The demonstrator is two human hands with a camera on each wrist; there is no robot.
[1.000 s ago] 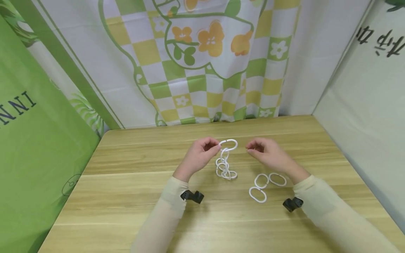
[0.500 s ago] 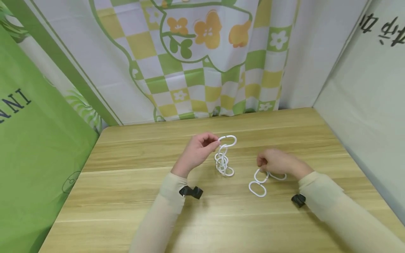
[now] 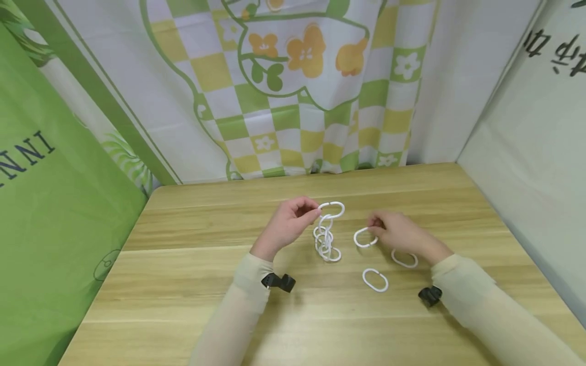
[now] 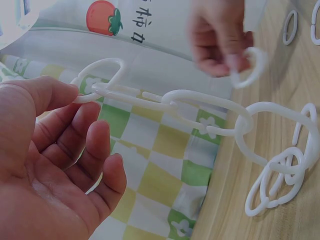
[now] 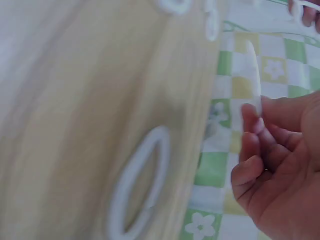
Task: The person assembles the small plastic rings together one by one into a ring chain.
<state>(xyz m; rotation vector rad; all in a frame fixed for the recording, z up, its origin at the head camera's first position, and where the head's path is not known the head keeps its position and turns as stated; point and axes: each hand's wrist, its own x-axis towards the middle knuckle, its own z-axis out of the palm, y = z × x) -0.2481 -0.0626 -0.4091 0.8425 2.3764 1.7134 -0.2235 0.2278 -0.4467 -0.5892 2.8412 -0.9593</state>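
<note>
Head view, left fingers (image 3: 308, 219) pinching white chain (image 3: 325, 238), right fingers (image 3: 377, 231) pinching single link (image 3: 355, 239)

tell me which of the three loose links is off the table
The held link, pinched in the right hand; the near link and the rightmost link both lie on the table.

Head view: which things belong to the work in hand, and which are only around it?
Belong to the work, it seems:
white chain, its end link pinched by the left hand
single white link, pinched by the right hand
two loose white links on the table (probably)

Only surroundings:
patterned curtain
green cloth
white sheet with writing
wrist cameras
</note>
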